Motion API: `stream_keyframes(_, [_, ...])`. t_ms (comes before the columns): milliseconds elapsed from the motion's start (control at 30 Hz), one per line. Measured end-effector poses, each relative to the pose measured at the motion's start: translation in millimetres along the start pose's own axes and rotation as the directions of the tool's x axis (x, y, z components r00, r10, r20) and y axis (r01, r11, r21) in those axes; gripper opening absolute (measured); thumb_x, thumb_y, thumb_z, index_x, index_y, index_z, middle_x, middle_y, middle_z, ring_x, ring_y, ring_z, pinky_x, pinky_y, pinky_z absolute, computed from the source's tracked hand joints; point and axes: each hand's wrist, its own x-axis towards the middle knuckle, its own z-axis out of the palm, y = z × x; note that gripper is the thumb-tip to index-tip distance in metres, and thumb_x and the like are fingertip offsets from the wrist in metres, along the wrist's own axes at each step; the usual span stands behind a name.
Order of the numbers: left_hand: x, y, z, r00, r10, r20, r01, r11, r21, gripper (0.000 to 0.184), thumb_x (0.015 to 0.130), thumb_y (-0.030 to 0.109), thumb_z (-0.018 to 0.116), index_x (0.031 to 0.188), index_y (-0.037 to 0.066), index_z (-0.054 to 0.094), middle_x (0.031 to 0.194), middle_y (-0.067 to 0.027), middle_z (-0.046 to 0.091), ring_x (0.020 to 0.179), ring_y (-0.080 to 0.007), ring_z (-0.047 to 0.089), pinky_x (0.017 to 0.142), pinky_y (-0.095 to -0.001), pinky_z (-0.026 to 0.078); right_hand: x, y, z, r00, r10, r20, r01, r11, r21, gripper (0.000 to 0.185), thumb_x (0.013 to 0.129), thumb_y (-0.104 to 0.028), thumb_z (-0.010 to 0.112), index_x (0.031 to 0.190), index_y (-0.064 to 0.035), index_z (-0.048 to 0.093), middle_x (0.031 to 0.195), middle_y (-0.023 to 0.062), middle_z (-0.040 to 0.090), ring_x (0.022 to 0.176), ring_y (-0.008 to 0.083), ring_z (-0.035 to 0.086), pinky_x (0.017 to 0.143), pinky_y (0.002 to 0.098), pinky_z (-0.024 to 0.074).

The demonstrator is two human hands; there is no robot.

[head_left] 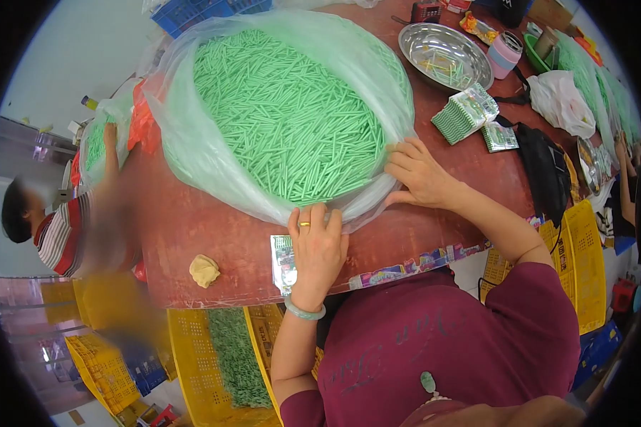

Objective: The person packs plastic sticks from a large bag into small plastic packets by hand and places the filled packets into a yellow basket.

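A large clear plastic bag [174, 128] lies open on the table, filled with many thin light-green sticks [285, 114]. My left hand [316, 245], with a ring and a bracelet, has its fingers curled over the bag's near rim. Further right, my right hand [421, 174] grips the rim at the bag's right side, thumb below and fingers on top. Partly under my left wrist is a silvery printed packet [283, 263]. The sticks' lower layers are hidden inside the bag.
On the red table [192, 235] are a yellowish lump [204, 271], a steel bowl [445, 57] with a few sticks, stacked green-striped packets [466, 114], a pink-and-white jar [504, 55] and a black bag [541, 167]. Yellow crates [192, 356] stand below. A co-worker [64, 228] sits left.
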Motion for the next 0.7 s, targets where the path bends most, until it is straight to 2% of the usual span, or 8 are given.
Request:
stream_keyframes(67, [1, 1, 4, 0.999, 0.013, -0.052, -0.013, 1.0, 0.005, 0.04, 0.074, 0.01, 0.072, 0.111, 0.004, 0.057, 0.102, -0.0104, 0.053, 0.102, -0.0305, 0.051, 0.104, -0.0516, 0.033, -4, 0, 4, 0.999, 0.028, -0.02, -0.028, 0.999, 0.035, 0.057, 0.078, -0.053, 0.066, 0.101, -0.0012, 0.058, 0.107, 0.0138, 0.056, 0.116, 0.0326, 0.048, 0.102, 0.05, 0.033])
stream_keyframes(267, [2, 6, 6, 1.0, -0.002, -0.009, 0.003, 0.997, 0.082, 0.045, 0.072, 0.01, 0.073, 0.113, 0.004, 0.056, 0.101, -0.0109, 0.054, 0.102, -0.0315, 0.051, 0.102, -0.0506, 0.034, -5, 12, 7, 0.995, 0.085, -0.048, -0.078, 0.989, 0.128, 0.051, 0.082, -0.048, 0.066, 0.108, -0.0045, 0.06, 0.11, 0.0135, 0.057, 0.115, 0.0312, 0.048, 0.098, 0.0472, 0.0325])
stream_keyframes(333, [2, 6, 7, 1.0, 0.001, -0.019, 0.001, 0.994, 0.108, 0.047, 0.071, 0.011, 0.073, 0.114, 0.004, 0.056, 0.1, -0.011, 0.054, 0.101, -0.0314, 0.051, 0.102, -0.0507, 0.034, 6, 19, -5, 0.978, 0.133, 0.163, -0.156, 0.978, 0.14, 0.048, 0.083, -0.047, 0.065, 0.108, -0.0054, 0.062, 0.115, 0.0126, 0.057, 0.115, 0.0303, 0.048, 0.097, 0.0476, 0.0317])
stream_keyframes(367, [3, 6, 7, 1.0, 0.006, -0.02, -0.003, 0.991, 0.13, 0.048, 0.071, 0.012, 0.074, 0.115, 0.003, 0.055, 0.1, -0.0111, 0.054, 0.101, -0.0312, 0.051, 0.102, -0.0509, 0.034, 13, 20, -13, 0.979, 0.129, 0.16, -0.152, 0.979, 0.137, 0.048, 0.083, -0.047, 0.065, 0.108, -0.0054, 0.062, 0.115, 0.0126, 0.057, 0.115, 0.0303, 0.048, 0.097, 0.0476, 0.0317])
stream_keyframes(467, [5, 16, 3, 1.0, -0.021, 0.0, 0.021, 0.999, 0.049, 0.048, 0.071, 0.012, 0.074, 0.115, 0.003, 0.056, 0.101, -0.0116, 0.054, 0.101, -0.0311, 0.051, 0.103, -0.0513, 0.033, 36, 19, -30, 0.992, 0.095, 0.089, -0.103, 0.991, 0.088, 0.043, 0.083, -0.044, 0.067, 0.1, -0.0045, 0.064, 0.107, 0.0105, 0.059, 0.117, 0.0295, 0.049, 0.099, 0.0477, 0.0324])
stream_keyframes(533, [5, 21, 7, 1.0, -0.018, -0.011, 0.018, 1.0, 0.025, 0.047, 0.072, 0.012, 0.074, 0.114, 0.003, 0.057, 0.101, -0.0118, 0.054, 0.101, -0.0311, 0.051, 0.103, -0.0514, 0.033, 45, 26, -33, 0.998, -0.058, -0.027, 0.054, 0.991, -0.125, 0.051, 0.083, -0.051, 0.063, 0.102, -0.0045, 0.064, 0.106, 0.0088, 0.059, 0.12, 0.0296, 0.048, 0.102, 0.051, 0.0304])
stream_keyframes(567, [6, 23, 9, 1.0, -0.013, -0.019, 0.013, 1.0, 0.0, 0.046, 0.073, 0.012, 0.074, 0.114, 0.003, 0.057, 0.101, -0.012, 0.054, 0.1, -0.0312, 0.051, 0.103, -0.0515, 0.032, 43, 35, -27, 0.996, -0.091, -0.017, 0.088, 0.987, -0.133, 0.053, 0.082, -0.055, 0.061, 0.095, -0.0035, 0.062, 0.098, 0.0089, 0.059, 0.122, 0.0302, 0.047, 0.104, 0.053, 0.0299])
stream_keyframes(700, [15, 30, 10, 1.0, -0.023, -0.013, 0.022, 1.0, -0.02, 0.043, 0.074, 0.014, 0.075, 0.112, 0.003, 0.058, 0.101, -0.012, 0.054, 0.1, -0.0312, 0.051, 0.103, -0.0509, 0.032, 37, 40, -38, 0.991, -0.1, 0.089, 0.112, 0.984, -0.138, 0.051, 0.082, -0.054, 0.062, 0.089, -0.0039, 0.063, 0.097, 0.0101, 0.061, 0.114, 0.0308, 0.05, 0.099, 0.0507, 0.035])
